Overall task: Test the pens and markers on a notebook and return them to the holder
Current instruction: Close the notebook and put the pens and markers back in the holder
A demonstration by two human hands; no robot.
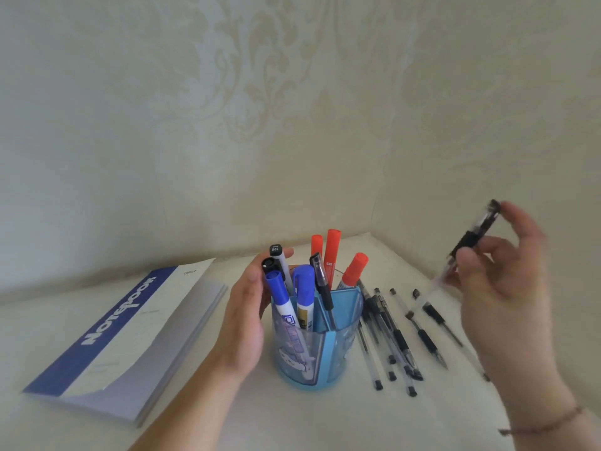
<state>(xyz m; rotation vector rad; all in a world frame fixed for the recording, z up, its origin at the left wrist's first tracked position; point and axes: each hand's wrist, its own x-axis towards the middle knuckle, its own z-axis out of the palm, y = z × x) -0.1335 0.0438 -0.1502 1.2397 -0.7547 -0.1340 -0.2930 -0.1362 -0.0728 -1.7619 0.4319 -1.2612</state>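
A translucent blue pen holder (338,349) stands in the middle of the table, holding blue markers (282,299), orange markers (331,255) and a black pen. My left hand (245,317) wraps around the holder's left side, fingers reaching behind the black-capped markers (276,257). Raised to the right of the holder, my right hand (500,281) pinches a clear pen with a black grip (470,242), blurred and tilted. A closed blue and white notebook (130,333) lies at the left.
Several clear black-ink pens (396,333) lie loose on the table just right of the holder. Patterned walls meet in a corner close behind. A thin bracelet (546,424) circles my right wrist.
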